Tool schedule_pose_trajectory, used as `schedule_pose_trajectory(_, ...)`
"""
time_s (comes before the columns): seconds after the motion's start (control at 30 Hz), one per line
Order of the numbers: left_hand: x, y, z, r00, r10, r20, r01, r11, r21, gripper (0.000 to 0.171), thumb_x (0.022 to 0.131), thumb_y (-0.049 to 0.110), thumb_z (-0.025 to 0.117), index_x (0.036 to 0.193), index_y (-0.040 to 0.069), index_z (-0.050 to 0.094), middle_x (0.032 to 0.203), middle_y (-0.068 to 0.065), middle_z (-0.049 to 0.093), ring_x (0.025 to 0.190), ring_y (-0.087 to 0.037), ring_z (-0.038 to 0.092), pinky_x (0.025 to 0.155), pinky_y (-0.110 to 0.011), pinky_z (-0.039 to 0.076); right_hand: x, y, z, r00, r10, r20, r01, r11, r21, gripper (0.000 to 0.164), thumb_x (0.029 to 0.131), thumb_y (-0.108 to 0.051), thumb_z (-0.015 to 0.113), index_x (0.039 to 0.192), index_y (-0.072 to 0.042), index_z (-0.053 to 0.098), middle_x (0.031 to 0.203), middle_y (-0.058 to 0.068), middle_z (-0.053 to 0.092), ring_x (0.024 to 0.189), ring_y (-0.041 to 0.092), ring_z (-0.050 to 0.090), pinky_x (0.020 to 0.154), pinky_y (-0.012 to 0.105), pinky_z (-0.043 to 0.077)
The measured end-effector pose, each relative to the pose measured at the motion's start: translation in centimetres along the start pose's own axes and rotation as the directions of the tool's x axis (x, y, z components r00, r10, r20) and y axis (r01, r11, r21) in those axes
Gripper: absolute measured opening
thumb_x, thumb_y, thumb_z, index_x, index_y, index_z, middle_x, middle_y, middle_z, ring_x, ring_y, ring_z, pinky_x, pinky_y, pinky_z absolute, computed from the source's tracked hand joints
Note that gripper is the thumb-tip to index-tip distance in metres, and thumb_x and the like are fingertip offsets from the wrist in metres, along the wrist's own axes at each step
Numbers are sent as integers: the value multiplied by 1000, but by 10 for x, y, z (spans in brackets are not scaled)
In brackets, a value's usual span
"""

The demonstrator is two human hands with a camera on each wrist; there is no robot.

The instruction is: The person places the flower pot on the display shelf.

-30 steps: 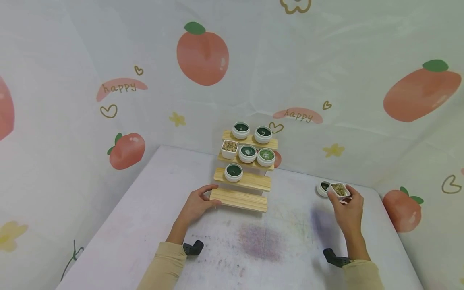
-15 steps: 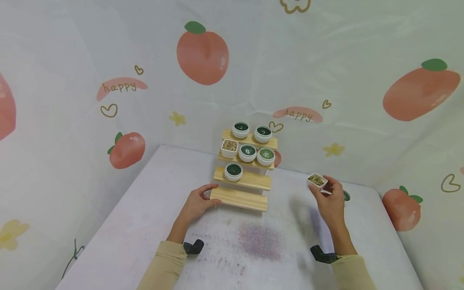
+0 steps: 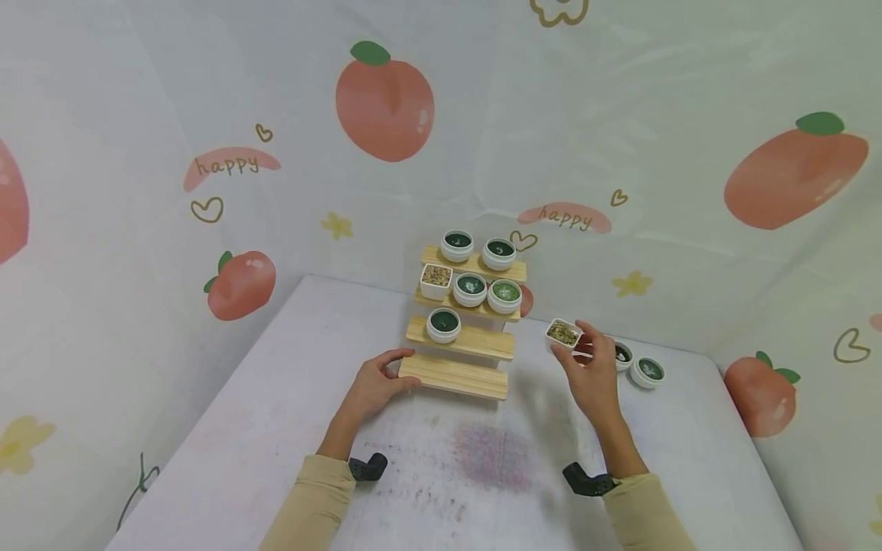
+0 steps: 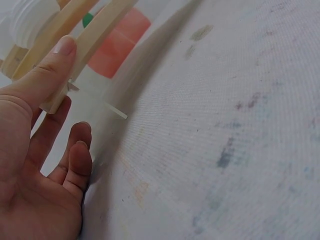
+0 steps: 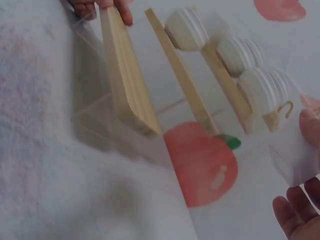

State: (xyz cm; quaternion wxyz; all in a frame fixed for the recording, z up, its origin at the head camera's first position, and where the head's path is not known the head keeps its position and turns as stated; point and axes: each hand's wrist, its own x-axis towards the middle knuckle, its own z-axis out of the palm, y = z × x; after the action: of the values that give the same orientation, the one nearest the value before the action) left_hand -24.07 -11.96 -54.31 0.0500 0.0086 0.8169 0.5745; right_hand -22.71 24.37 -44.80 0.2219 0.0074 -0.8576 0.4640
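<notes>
My left hand (image 3: 374,387) grips the left end of the lowest plank of a tiered wooden stand (image 3: 456,377). In the left wrist view the thumb (image 4: 56,59) lies over the plank and the index finger is under it. My right hand (image 3: 594,376) pinches a small square white bowl (image 3: 563,335) of greenish-brown flakes, held right of the stand. In the right wrist view only part of this bowl (image 5: 296,161) shows. A similar square bowl (image 3: 436,283) stands on the second plank from the top, beside two round bowls with green contents. The third plank bears one round bowl (image 3: 444,325).
Two round bowls (image 3: 499,254) with dark green contents stand on the top plank. On the table (image 3: 289,428), right of my right hand, sit a dark-filled round bowl (image 3: 622,355), partly hidden, and a green-filled one (image 3: 648,373). A printed cloth wall rises behind.
My right hand has carried the square bowl leftward toward the stand, uncovering the two round bowls on the right. The left hand keeps its grip in the same place.
</notes>
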Motion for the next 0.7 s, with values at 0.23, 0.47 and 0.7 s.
schedule_pose_trajectory(0.23,0,1,-1,1000,-4,4,4,1000,-3,60,60,54,85,115,48,61,55,2,47,48,-12,37,46,-25,34,-3,-13,20,998,-54,42,51,997,58,61,88,-14,70,142,-6,41,118,18,44,96,7,48,77,8,42)
schedule_pose_trajectory(0.47,1,2,-2,1000,6,14,-5,1000,-13,60,61,53,84,115,49,60,55,1,46,48,-12,36,47,-25,33,-6,-33,37,993,-49,110,35,992,124,60,92,-14,65,144,-5,37,123,20,42,104,21,51,81,8,40)
schedule_pose_trajectory(0.7,-1,3,-1,1000,1,12,-1,1000,-1,61,62,53,84,117,47,60,55,1,47,48,-11,37,47,-25,33,-17,-58,47,981,-115,154,88,981,171,58,92,-8,63,142,5,36,123,24,42,106,30,51,85,13,44)
